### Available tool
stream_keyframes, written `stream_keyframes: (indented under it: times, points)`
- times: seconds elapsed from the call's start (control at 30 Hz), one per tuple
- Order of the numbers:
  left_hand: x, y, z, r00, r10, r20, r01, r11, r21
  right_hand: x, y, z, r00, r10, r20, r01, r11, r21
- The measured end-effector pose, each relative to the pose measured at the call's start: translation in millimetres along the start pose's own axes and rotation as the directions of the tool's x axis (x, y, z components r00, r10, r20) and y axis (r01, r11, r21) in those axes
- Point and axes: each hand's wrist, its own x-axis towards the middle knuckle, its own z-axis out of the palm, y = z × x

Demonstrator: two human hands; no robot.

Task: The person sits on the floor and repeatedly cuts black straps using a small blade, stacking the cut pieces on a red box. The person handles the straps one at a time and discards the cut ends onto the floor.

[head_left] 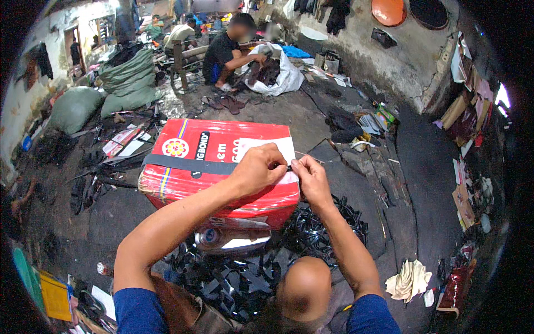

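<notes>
In front of me stands a red cardboard box (231,129) wrapped in shiny clear film. A flat black strap (178,162) lies across its top, running from the left edge to my hands. My left hand (257,168) is closed on the strap's right part, thumb and fingers pinched together. Close beside it, at the box's right edge, my right hand (312,179) pinches the dark end between thumb and fingertips. My fingers partly hide that end. A white paper (281,146) lies on the box top, partly behind my left hand.
Cut black pieces (233,284) lie heaped between my knees, near a metal can (209,236). A tangle of glossy black strips (328,234) lies right of the box. A crumpled cream cloth (409,280) is at right. Ahead, a person (222,53) sits by a white sack (286,75).
</notes>
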Motion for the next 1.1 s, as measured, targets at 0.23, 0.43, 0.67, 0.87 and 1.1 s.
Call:
stream_keyframes:
  times: [0.23,0.43,0.67,0.87,1.1]
  points:
    - [4.2,4.0,11.1,0.999,-0.049,-0.005,0.048,0.99,-0.132,-10.8,7.4,-8.6,0.875,0.35,0.335,-0.469,0.442,0.764]
    - [8.0,-2.1,13.1,1.0,0.001,-0.019,-0.003,0.992,-0.129,-13.9,3.7,-16.4,0.829,0.418,0.371,-0.538,0.419,0.731]
    - [11.4,4.3,18.5,0.997,-0.077,-0.008,0.074,0.98,-0.186,48.1,-26.9,-19.2,0.994,0.042,-0.105,-0.087,0.879,-0.469]
    - [10.9,-7.7,8.6,0.998,-0.029,0.048,0.034,0.994,-0.104,43.1,16.1,-0.9,0.973,-0.138,-0.183,0.052,0.911,-0.409]
    - [7.2,-6.4,2.3,0.989,-0.135,0.063,0.144,0.975,-0.171,-8.1,183.3,20.5,0.955,-0.093,-0.281,0.013,0.962,-0.273]
